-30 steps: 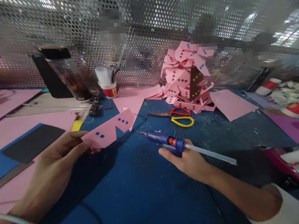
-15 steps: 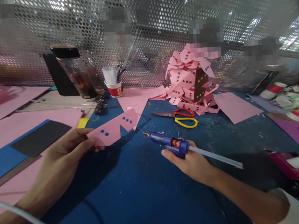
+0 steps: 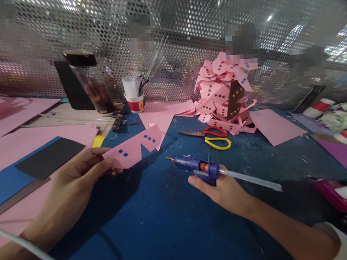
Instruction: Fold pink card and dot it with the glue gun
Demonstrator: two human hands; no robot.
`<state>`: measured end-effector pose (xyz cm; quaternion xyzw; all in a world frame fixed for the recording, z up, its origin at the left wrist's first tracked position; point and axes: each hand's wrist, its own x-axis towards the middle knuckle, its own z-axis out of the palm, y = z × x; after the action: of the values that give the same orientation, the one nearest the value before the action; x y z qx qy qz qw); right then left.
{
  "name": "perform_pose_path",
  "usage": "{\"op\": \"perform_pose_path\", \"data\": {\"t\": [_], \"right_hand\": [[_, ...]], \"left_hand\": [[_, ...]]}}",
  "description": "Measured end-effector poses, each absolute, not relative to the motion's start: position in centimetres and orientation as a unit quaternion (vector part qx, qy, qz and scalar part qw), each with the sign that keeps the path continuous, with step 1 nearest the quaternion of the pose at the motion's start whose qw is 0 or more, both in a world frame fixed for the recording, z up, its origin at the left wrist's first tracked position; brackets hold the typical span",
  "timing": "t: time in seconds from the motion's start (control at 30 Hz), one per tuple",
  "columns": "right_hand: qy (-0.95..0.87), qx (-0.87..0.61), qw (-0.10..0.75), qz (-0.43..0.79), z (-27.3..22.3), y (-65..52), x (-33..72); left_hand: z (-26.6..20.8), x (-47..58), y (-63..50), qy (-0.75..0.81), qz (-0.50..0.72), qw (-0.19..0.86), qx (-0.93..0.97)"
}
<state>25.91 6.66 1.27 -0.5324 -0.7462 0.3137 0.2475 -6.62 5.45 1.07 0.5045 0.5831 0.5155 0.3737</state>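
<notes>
My left hand point(image 3: 84, 170) pinches the left end of a pink paper piece point(image 3: 126, 153) that has small blue squares on it and a notch in its lower edge. My right hand point(image 3: 221, 188) is wrapped round the handle of a blue hot glue gun point(image 3: 190, 163). A translucent glue stick point(image 3: 249, 178) pokes out of the gun's back end. The nozzle points left toward the paper, with a gap between them. Beyond the gun lie scissors point(image 3: 217, 143) with one red and one yellow handle.
Behind the scissors rises a heap of pink paper pieces point(image 3: 218, 98) with dark squares. A paper cup of tools point(image 3: 135, 103) and a dark-lidded bottle point(image 3: 93, 88) stand at the back. Dark card point(image 3: 50, 157) lies left; a magenta tool point(image 3: 339, 198) lies right. A pale cable point(image 3: 30, 248) crosses lower left.
The view has shifted slightly, so the background sits a little further right. Both hands keep their holds on the paper piece and the glue gun, almost still.
</notes>
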Motion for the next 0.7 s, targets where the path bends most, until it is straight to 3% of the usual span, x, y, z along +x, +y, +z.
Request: {"op": "perform_pose_path", "data": {"t": [0.23,0.43,0.7], "right_hand": [[-0.715,-0.516,0.203,0.426,4.4,8.4,25.4],[-0.712,-0.534,0.151,0.431,5.2,9.3,24.9],[-0.723,-0.508,0.199,0.425,4.5,8.7,24.8]], "left_hand": [[0.7,-6.7,5.6,0.588,0.528,0.377,0.483],[0.5,-6.9,5.6,0.588,0.526,0.379,0.484],[0.8,-6.8,5.6,0.588,0.513,0.379,0.498]]}}
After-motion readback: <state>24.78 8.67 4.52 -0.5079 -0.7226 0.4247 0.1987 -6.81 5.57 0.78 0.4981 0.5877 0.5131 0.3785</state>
